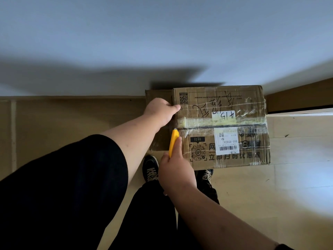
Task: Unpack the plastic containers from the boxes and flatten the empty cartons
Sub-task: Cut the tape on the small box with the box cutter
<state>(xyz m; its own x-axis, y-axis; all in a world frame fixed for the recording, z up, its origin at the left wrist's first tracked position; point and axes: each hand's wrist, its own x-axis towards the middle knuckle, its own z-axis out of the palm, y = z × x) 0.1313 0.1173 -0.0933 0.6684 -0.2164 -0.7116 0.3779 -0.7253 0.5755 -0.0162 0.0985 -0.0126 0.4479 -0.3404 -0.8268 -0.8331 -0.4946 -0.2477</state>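
A brown cardboard carton [234,103] stands on the floor against the wall, taped over its top with white shipping labels. The centre seam [221,125] shows as a dark slit under clear tape. My left hand [160,110] grips the carton's far left top edge, thumb lying on the top face. My right hand [175,170] holds a yellow box cutter [173,140] whose tip sits at the left end of the seam. No plastic containers are visible.
A white wall [162,42] rises right behind the carton. A dark wooden door frame or baseboard [297,98] stands at the right. My two dark shoes [150,167] are on the light tiled floor [288,186] just in front of the carton.
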